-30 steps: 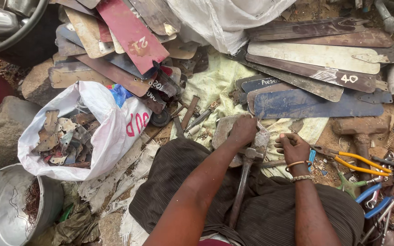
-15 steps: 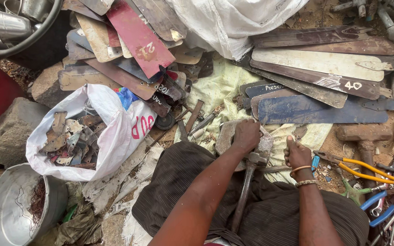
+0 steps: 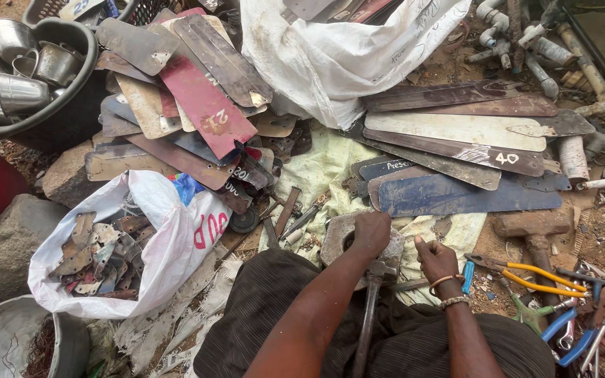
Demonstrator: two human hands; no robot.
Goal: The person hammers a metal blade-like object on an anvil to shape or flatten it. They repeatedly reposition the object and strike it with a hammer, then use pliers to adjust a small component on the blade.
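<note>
a: head view: left hand (image 3: 371, 233) pressed closed on a small piece atop the stone block (image 3: 337, 236); right hand (image 3: 434, 257) clenched beside it, contents hidden.

b: hammer (image 3: 371, 308) leaning between; could slip, striking fingers.

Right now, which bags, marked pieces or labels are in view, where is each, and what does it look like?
White plastic bag: lower left, open, red lettering, holds small metal offcuts.
Large white sack: top centre, crumpled, faint dark markings.
Red metal blade: upper left pile, long and flat, pale painted marking.
Brown blade: right stack, white painted marking near its end.
Blue blade: beyond the hands, white handwriting at its left end.
No screens.
</note>
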